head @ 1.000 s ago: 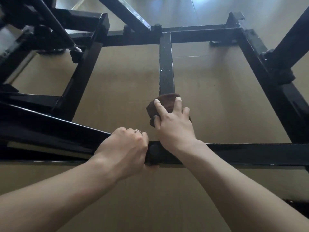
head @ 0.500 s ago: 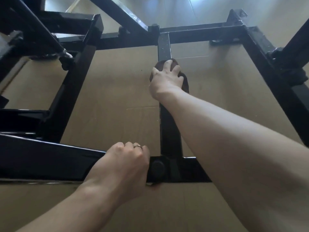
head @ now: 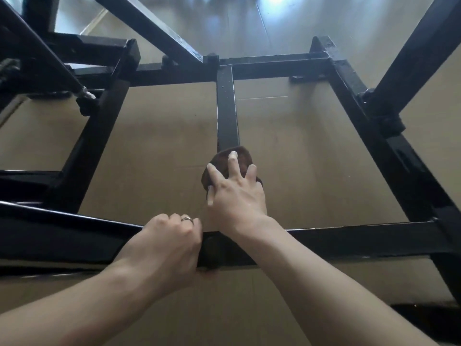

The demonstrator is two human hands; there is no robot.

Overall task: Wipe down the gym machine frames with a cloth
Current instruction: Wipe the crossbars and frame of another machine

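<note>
Hands: left hand (head: pixel 164 242), ring (head: pixel 187 219) on one finger, fingers curled over the near crossbar (head: pixel 349 242) of the black gym machine frame, gripping it just left of the centre joint. Right hand (head: pixel 235 193), forearm crossing above the same crossbar, fingers spread and fairly straight, pressing a dark brown cloth (head: pixel 225 162) down onto the centre bar (head: pixel 226 113); the thumb lies along the cloth's left edge. Cloth: bunched, draped over the near part of the centre bar, a little beyond the near crossbar. Centre bar: square black tube running away from the near crossbar to the far crossbar (head: pixel 274 64). Right side rail (head: pixel 369 136): glossy black, joining near and far crossbars, with an upright post (head: pixel 409 58) bolted to it. Left side: a second rail (head: pixel 99 141) and several angled black struts (head: pixel 149 28). Beneath the frame: flat brown cardboard sheeting (head: pixel 154 151). Beyond: shiny floor (head: pixel 249 23) with bright reflections.
</note>
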